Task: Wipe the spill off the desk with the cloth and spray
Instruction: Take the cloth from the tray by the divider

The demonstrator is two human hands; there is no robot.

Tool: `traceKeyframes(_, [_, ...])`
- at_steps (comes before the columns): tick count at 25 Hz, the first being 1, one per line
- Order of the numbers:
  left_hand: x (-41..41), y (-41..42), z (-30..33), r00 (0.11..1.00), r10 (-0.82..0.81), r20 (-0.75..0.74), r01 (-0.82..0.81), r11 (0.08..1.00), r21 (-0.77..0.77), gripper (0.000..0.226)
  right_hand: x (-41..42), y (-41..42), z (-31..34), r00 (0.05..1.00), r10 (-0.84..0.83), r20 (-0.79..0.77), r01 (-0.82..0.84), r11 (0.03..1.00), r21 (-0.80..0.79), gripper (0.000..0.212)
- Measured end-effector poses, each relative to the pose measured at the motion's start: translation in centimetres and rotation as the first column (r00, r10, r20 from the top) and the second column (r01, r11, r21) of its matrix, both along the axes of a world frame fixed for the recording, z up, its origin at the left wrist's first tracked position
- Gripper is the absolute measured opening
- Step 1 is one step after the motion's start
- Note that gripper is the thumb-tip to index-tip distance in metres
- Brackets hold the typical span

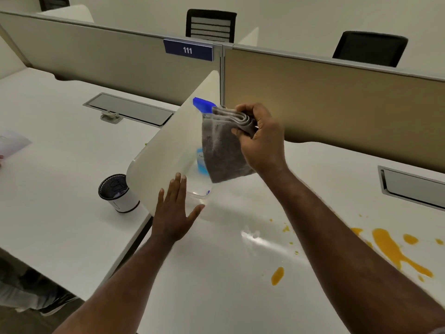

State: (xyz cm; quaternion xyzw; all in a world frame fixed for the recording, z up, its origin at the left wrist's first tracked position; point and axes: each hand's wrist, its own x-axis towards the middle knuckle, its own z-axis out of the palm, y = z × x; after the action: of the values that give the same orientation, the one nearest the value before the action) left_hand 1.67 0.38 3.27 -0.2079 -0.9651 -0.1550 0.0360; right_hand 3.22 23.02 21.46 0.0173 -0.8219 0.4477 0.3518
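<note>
My right hand (258, 138) grips a folded grey cloth (222, 150) and holds it in the air above the white desk (228, 273). Behind the cloth stands a clear spray bottle (201, 162) with a blue trigger head, mostly hidden by the cloth. My left hand (172, 213) is open, fingers spread, next to the bottle's base and the white side divider (168, 150); whether it touches them I cannot tell. An orange spill (390, 249) lies in streaks and drops on the desk at the right, with a smaller orange blob (277, 276) nearer the front.
A paper cup (118, 192) stands on the neighbouring desk left of the divider. Beige partition panels (337, 100) close off the back, with a sign "111". Cable hatches (130, 108) sit in both desktops. Black chairs stand beyond the partition. A sheet of paper lies far left.
</note>
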Motion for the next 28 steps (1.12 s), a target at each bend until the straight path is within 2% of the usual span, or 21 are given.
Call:
traceKeyframes(4, [1.1,5.7,4.2,0.974,-0.069,-0.214,0.131,0.947,0.294,0.083,3.2,2.3,-2.2,0.987,-0.032,0.157,0.031,0.999,0.009,0.031])
traceKeyframes(8, [1.7,11.2,7.4,0.927,-0.187,-0.326,0.316,0.858,0.406,0.083,5.1,3.9,-3.7,0.967,0.002,0.254,-0.011,0.999,0.034,0.040])
traceKeyframes(13, [0.7,14.3,9.0,0.883,-0.326,-0.338,0.448,0.798,0.402,0.098,5.3,5.5,-4.2,0.923,0.137,0.359,-0.117,0.990,-0.078,0.084])
traceKeyframes(15, [0.0,14.4,8.9,0.897,-0.358,-0.259,0.437,0.803,0.405,0.100,5.1,5.7,-4.7,0.910,0.188,0.369,-0.140,0.978,-0.152,0.093])
traceKeyframes(17, [-0.7,14.2,8.9,0.920,-0.355,-0.169,0.393,0.826,0.405,0.092,4.8,5.7,-5.0,0.893,0.233,0.385,-0.160,0.964,-0.212,0.097])
traceKeyframes(19, [-1.2,14.0,8.5,0.932,-0.327,-0.154,0.362,0.855,0.371,0.080,4.5,6.0,-5.0,0.856,0.293,0.426,-0.200,0.947,-0.250,0.096])
traceKeyframes(23, [-1.6,13.1,7.6,0.937,-0.264,-0.229,0.325,0.900,0.290,0.054,2.5,8.1,-3.2,0.678,0.517,0.523,-0.347,0.852,-0.392,0.080])
traceKeyframes(25, [-1.6,12.2,6.9,0.908,-0.238,-0.345,0.335,0.908,0.254,0.049,0.0,8.7,-2.3,0.693,0.486,0.533,-0.298,0.866,-0.401,0.070])
traceKeyframes(28, [-1.5,10.9,6.3,0.874,-0.212,-0.437,0.336,0.914,0.229,0.053,-5.2,7.6,-2.1,0.763,0.266,0.589,-0.137,0.957,-0.255,0.056])
